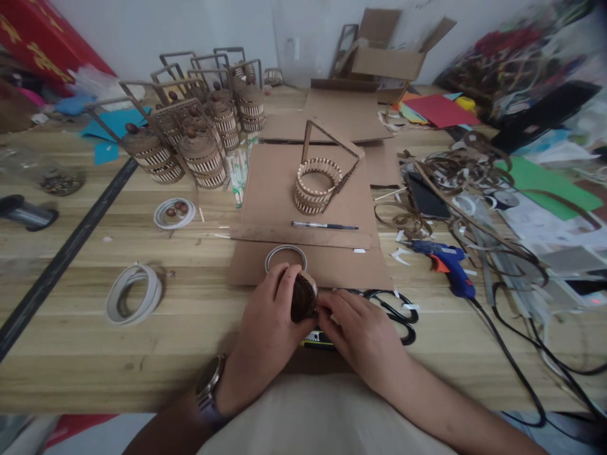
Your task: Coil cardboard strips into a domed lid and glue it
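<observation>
My left hand [271,328] grips a small round brown cardboard piece [302,297] held on edge near the table's front. My right hand [361,332] pinches its right rim with closed fingertips. Under the hands lies a yellow and black tool [317,340], partly hidden. A white ring [285,256] rests on the cardboard sheet [313,189] just beyond the hands. Black scissors [396,309] lie right of my right hand. An open stick basket with a cardboard handle [318,183] stands on the sheet, a pen [325,225] in front of it.
Several finished lantern-like baskets [199,136] stand at the back left. White tape rings [133,294] lie at left. A blue glue gun [446,264] with a black cable, brown cardboard strips [455,183], coloured paper and a cardboard box [386,60] fill the right and back.
</observation>
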`<state>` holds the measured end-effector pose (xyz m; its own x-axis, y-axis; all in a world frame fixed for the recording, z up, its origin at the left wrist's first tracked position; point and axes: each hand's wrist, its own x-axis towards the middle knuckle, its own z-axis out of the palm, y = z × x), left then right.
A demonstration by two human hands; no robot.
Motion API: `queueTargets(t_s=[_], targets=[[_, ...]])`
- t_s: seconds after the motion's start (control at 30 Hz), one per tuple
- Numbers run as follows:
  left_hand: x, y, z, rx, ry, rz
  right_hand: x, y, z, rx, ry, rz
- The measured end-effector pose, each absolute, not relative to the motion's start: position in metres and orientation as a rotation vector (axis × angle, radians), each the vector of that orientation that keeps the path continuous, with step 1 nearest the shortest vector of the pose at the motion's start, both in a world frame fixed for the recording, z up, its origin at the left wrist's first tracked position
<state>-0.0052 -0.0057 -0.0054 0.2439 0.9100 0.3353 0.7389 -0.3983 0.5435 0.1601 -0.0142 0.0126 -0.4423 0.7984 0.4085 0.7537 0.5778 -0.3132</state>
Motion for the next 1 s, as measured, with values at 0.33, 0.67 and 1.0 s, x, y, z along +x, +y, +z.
queueTargets(t_s=[0.33,0.67,1.0], targets=[[-0.005,-0.006,-0.007,2.260,1.518,0.891,0.164,-0.016,0.007,-1.304,-2.204,0.326],[-0.007,-0.004,-0.010,2.288,1.601,0.796,0.163,-0.015,0.005,-1.298,-2.209,0.306],[-0.004,-0.004,-0.010,2.324,1.649,0.748,0.159,-0.011,-0.001,-1.416,-2.296,0.133]])
